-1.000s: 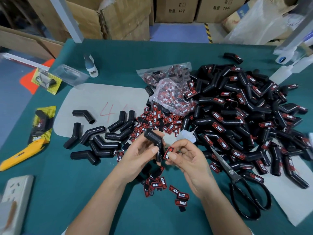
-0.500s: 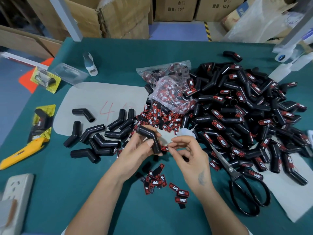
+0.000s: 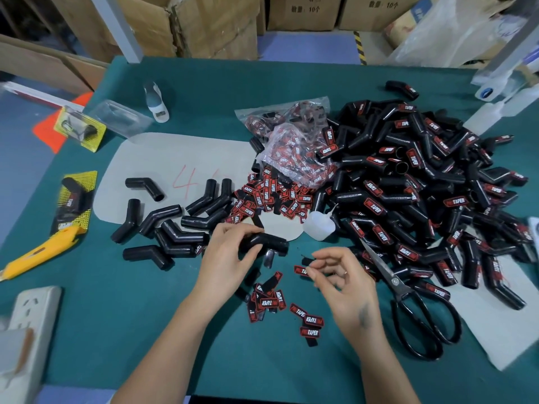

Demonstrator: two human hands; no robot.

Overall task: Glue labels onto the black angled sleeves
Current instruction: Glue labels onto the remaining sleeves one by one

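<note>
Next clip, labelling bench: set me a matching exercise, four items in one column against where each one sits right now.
Items:
1. scissors
2. yellow knife
3. glue bottle
4. bare sleeve

Places:
A. left table edge
B. gripped by the left hand
C. right of the right hand
D. at the foot of the labelled pile, beyond the hands

Pairs: 1-C, 2-A, 3-D, 4-B

Green-topped table (image 3: 145, 330) is pretty packed — big heap of labelled black sleeves (image 3: 423, 193) on the right, a handful of plain sleeves (image 3: 172, 225) on the left, loose red-and-black labels (image 3: 271, 196) in between. Black scissors (image 3: 414, 310) near the heap, yellow utility knife (image 3: 38, 253) at the left edge, small glue bottle (image 3: 318, 225) beside the labels.
</note>
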